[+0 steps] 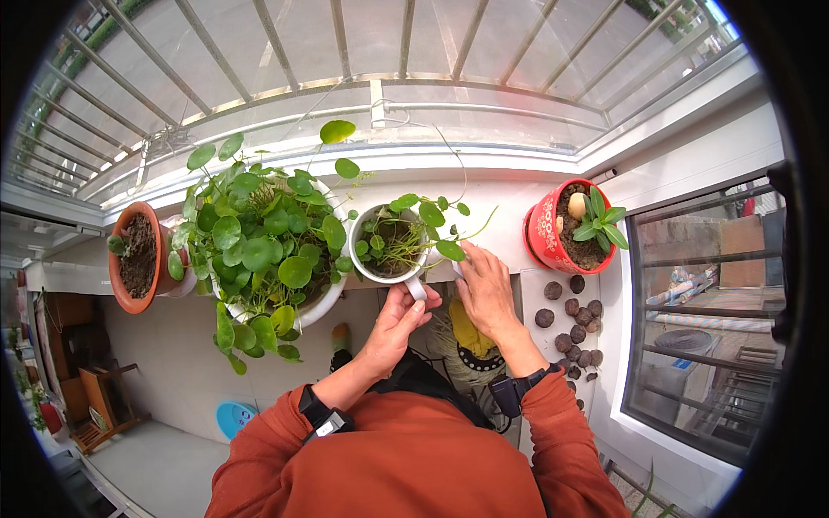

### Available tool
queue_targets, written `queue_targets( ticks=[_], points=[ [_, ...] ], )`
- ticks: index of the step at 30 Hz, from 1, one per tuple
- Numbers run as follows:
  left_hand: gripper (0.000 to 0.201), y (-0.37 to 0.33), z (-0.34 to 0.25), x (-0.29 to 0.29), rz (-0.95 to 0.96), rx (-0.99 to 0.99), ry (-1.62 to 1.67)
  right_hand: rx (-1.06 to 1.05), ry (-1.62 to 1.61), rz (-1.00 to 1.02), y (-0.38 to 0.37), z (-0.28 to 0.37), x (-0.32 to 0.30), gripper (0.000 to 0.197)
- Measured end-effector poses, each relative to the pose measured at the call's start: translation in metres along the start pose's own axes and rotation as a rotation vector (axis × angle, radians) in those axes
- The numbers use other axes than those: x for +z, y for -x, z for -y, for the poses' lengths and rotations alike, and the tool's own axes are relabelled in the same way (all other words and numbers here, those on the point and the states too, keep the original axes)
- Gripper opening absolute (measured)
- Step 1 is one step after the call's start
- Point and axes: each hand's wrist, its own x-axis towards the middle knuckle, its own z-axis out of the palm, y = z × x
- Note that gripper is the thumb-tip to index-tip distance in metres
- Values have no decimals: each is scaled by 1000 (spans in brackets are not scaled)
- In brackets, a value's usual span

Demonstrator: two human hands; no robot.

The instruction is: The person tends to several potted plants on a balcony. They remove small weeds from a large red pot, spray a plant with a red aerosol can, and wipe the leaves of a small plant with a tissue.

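A white mug (387, 259) planted with thin stems and small round leaves stands on the white windowsill (501, 200). My left hand (399, 318) grips the mug's handle from below. My right hand (485, 289) rests beside the mug on its right, fingertips touching a round green leaf (449, 249) at the rim. Both wrists wear black bands, and orange sleeves cover my forearms.
A large white pot (324, 298) of round-leaved plants stands left of the mug, a terracotta pot (131, 259) of soil farther left. A red pot (553, 233) with a small plant sits at right, several dark round lumps (572, 321) below it. Metal window bars (406, 43) run above.
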Motion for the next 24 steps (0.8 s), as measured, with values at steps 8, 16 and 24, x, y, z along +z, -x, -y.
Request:
queue_targets(
  ticks=[8,16,24],
  points=[
    [21,12,1,-21,-61,110,-25,117,64,-28,-18,-17,8,45],
    [18,14,-5,-30,-23,130,-89,369,198,-195,-58,-46,16,38],
    [17,26,-16,-50,47,112,-257,230,32,-95,2,-12,7,37]
  ],
)
